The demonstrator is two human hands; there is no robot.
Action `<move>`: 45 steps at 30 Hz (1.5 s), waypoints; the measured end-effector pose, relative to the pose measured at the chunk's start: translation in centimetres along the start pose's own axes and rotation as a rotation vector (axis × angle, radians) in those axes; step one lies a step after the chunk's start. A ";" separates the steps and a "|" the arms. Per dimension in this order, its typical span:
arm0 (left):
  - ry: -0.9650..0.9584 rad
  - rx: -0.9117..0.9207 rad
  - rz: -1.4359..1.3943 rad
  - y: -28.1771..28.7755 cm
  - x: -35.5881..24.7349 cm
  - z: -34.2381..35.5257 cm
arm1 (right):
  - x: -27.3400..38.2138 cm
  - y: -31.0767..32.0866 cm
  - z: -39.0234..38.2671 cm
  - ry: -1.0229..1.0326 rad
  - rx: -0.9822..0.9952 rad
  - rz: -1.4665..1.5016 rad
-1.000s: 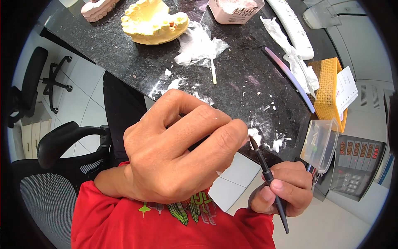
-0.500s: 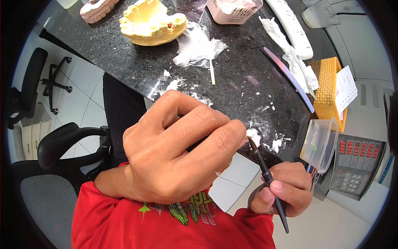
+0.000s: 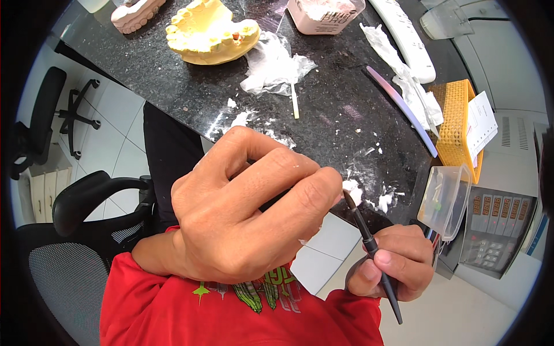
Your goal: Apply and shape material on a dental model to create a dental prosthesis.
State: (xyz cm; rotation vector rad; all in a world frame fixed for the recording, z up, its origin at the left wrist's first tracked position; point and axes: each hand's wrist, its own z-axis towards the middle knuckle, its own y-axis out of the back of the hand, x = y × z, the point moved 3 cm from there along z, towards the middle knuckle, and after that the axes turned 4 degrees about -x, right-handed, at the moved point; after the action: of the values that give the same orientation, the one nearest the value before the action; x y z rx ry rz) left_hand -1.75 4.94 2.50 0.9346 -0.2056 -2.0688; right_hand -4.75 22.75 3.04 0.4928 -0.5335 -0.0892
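Note:
My left hand [image 3: 248, 210] is raised close in the middle, its fingers curled and pressed together in a pinch. Whatever lies between the fingertips is hidden behind the knuckles. In my right hand [image 3: 407, 259] is a thin brush [image 3: 365, 230] with a dark handle, gripped between thumb and fingers. Its dark pointed bristles reach up to the fingertips of my left hand. Beyond the bristles, white powdery crumbs [image 3: 385, 202] lie on the dark speckled worktop [image 3: 340, 75]. A yellow dental cast [image 3: 216, 53] with one reddish-brown tooth spot stands farther off, beside a crumpled white tissue [image 3: 268, 69].
A pinkish cast [image 3: 137, 16] and a pink tub [image 3: 326, 20] stand at the back. Rightward lie a pink-purple file [image 3: 404, 109], a long white object [image 3: 407, 43], a yellow basket [image 3: 453, 109], a clear plastic box [image 3: 447, 202] and a device with lit displays [image 3: 496, 236]. A chair [image 3: 75, 271] stands left.
The brush tip has shifted very slightly left, toward my left fingertips. My left hand keeps its pinch in almost the same place.

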 end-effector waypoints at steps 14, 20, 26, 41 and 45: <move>0.005 0.015 -0.003 0.0 -0.1 0.0 | -0.1 0.1 -0.2 0.010 0.004 0.008; 0.013 0.003 -0.017 -0.1 0.0 0.0 | -0.2 0.2 -0.2 -0.004 -0.015 0.013; 0.029 -0.002 -0.018 0.0 -0.1 0.0 | -0.3 0.6 -0.1 -0.007 -0.016 0.062; 0.012 0.000 -0.043 -0.1 0.0 0.1 | -0.9 2.3 -0.9 -0.218 -0.291 0.166; -0.017 0.017 -0.062 -0.2 0.1 0.2 | -1.3 1.7 -0.7 -0.310 -0.281 0.169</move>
State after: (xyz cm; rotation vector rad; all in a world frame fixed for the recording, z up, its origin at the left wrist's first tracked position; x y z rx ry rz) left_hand -1.97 4.97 2.51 0.9445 -0.2062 -2.1359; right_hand -5.63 24.81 2.74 0.1571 -0.8502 -0.0777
